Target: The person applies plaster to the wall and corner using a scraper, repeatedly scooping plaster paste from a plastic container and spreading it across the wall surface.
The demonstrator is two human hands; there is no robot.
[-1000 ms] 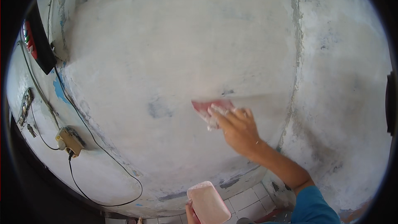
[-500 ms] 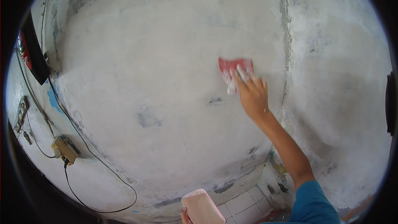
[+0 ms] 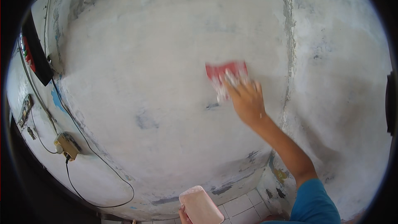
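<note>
Right hand point(image 3: 247, 101) is raised flat against the rough whitewashed plaster wall point(image 3: 157, 79), fingers spread and extended, pressing a red rectangular sheet of abrasive paper point(image 3: 226, 72) onto the surface. The sheet sits at 11 o'clock from the palm, under the fingertips, its top edge and left corner sticking out past them; lower part is hidden by the fingers. Hand is open-flat, not curled round it. Blue sleeve point(image 3: 315, 203) at 5 o'clock of the frame.

Left hand point(image 3: 185, 215) shows only at the bottom edge, 6 o'clock: a few fingers gripping the lower end of a pale pink rectangular block point(image 3: 201, 205), tilted, well apart from the red sheet. How tightly it closes, cannot tell in full; fingers wrap the edge.

At 9 o'clock on the wall, a black flat panel with red marks point(image 3: 35, 52), edge-on. At 8 o'clock, a beige socket box point(image 3: 66, 145) with a black cable point(image 3: 99, 191) looping down toward 7 o'clock. A small blue paint patch point(image 3: 56, 99) lies between panel and box. White floor tiles point(image 3: 244, 205) at 6 o'clock.
</note>
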